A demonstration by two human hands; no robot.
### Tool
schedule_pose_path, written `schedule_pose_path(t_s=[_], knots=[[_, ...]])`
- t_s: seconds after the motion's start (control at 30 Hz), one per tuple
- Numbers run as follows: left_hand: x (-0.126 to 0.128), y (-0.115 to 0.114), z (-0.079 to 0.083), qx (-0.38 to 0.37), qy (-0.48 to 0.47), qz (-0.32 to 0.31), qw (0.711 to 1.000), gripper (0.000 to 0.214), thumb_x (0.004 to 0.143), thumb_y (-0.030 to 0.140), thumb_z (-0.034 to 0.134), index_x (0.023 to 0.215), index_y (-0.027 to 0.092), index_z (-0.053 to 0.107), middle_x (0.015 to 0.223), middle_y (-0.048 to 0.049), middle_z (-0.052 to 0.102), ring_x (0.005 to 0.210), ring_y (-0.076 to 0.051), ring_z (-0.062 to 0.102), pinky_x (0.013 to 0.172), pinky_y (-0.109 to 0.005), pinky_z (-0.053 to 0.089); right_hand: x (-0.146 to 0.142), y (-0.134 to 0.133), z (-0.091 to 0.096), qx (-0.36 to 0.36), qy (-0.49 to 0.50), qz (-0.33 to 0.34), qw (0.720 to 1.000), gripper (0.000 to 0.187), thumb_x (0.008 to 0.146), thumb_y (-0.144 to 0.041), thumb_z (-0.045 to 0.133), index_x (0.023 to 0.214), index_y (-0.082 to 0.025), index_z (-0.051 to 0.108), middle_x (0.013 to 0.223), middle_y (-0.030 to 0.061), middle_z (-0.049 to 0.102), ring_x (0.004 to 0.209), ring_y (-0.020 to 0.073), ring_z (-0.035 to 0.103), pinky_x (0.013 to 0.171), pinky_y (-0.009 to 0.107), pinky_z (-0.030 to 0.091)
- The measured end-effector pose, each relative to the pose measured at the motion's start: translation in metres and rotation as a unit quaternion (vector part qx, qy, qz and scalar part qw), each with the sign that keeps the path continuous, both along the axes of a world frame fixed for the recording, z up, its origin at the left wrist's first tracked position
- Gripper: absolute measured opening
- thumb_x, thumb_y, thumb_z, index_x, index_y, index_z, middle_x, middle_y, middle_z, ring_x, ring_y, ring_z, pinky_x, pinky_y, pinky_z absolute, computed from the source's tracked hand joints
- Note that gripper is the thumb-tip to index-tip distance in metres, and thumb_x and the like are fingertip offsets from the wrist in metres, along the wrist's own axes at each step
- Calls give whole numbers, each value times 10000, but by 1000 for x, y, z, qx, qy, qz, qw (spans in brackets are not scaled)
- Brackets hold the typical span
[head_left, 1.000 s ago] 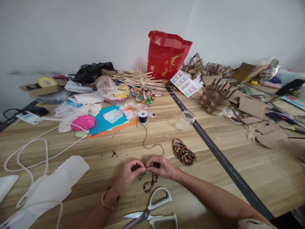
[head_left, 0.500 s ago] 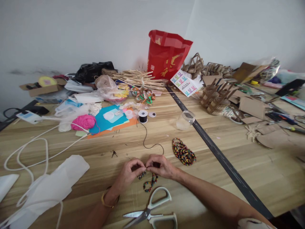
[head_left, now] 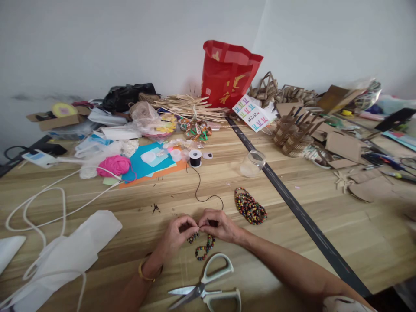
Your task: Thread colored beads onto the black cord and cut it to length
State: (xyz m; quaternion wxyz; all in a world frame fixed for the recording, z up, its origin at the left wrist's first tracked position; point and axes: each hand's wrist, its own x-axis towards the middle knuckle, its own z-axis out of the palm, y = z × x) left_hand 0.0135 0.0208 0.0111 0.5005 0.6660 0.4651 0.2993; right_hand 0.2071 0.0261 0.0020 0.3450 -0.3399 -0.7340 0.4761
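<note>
My left hand (head_left: 178, 234) and my right hand (head_left: 218, 226) meet fingertip to fingertip above the table. Both are closed in a pinch on the thin cord of a bead string; the cord itself is mostly hidden by the fingers. Below them the multicoloured bead string (head_left: 202, 253) lies in a small loop on the wood, with a few dark beads (head_left: 193, 238) under my left fingers. A black cord (head_left: 199, 190) curves from a spool (head_left: 195, 159) towards my right hand. Nearer me lie opened scissors (head_left: 202, 289) with pale handles.
Right of my hands lies a coiled heap of bead strings (head_left: 250, 207). A clear jar (head_left: 252, 164) stands by a dark strip (head_left: 292, 199) crossing the table. White cable (head_left: 43, 227) and white sheeting (head_left: 74, 251) lie left. Behind are pink yarn (head_left: 113, 166), a red bag (head_left: 229, 78) and small baskets (head_left: 294, 136).
</note>
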Motion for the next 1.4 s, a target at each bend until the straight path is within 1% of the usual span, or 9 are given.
schedule_pose_path(t_s=[0.17,0.37,0.6,0.83,0.93,1.0,1.1,1.23,1.4], knots=[[0,-1,0,-4,-10,0,1000,135,744,257,636,676,141,636,650,-10,616,635,-146,550,610,-238,427,0,0,-1,-30,11,3,999,231,825,-353,620,785,-129,659,708,15,553,641,109,500,578,210,389],[0,0,0,-13,-12,6,1000,135,731,262,646,668,143,638,648,-12,618,638,-149,549,625,-244,427,1,1,0,-11,2,8,1000,219,832,-335,609,773,-130,658,718,17,536,649,111,489,575,212,380],[0,0,-4,-21,-15,11,1000,149,727,281,648,671,142,641,639,-11,619,622,-147,544,596,-238,420,1,1,-1,-34,-5,-2,999,238,825,-361,616,793,-129,659,705,14,548,635,109,487,568,210,374],[1,0,2,-8,-13,14,1000,134,722,270,649,661,151,651,641,-16,639,632,-153,563,612,-243,443,1,1,1,-44,5,2,999,210,826,-319,602,770,-123,651,700,10,535,627,101,478,565,204,366],[-1,0,0,0,-10,19,1000,112,719,255,646,670,155,662,656,-20,653,635,-155,573,616,-247,453,2,1,-2,-47,8,0,999,215,826,-329,604,776,-124,647,704,9,535,621,98,474,563,202,369],[-2,1,-3,20,-4,16,1000,103,721,244,642,675,157,671,668,-27,660,640,-158,580,616,-251,456,2,2,-4,-42,9,-4,999,224,829,-337,605,775,-123,645,703,9,537,621,100,473,570,206,377],[-5,1,-6,82,21,-5,996,94,734,216,643,661,170,680,667,-36,658,676,-173,590,638,-265,457,1,2,-6,-34,15,-8,999,235,834,-348,604,769,-125,644,707,14,540,628,106,478,581,213,386],[-6,-2,-5,161,69,-33,984,114,767,166,619,676,187,684,679,-35,642,700,-177,583,672,-285,449,0,2,-6,-43,25,-13,999,253,833,-364,604,752,-126,631,703,13,533,625,105,474,581,213,385],[-4,-7,-4,197,128,-64,970,129,792,131,598,712,190,681,744,-40,633,743,-179,580,710,-298,444,0,2,-5,-57,38,-7,998,245,835,-349,594,753,-120,617,695,10,523,615,101,459,576,212,367]])
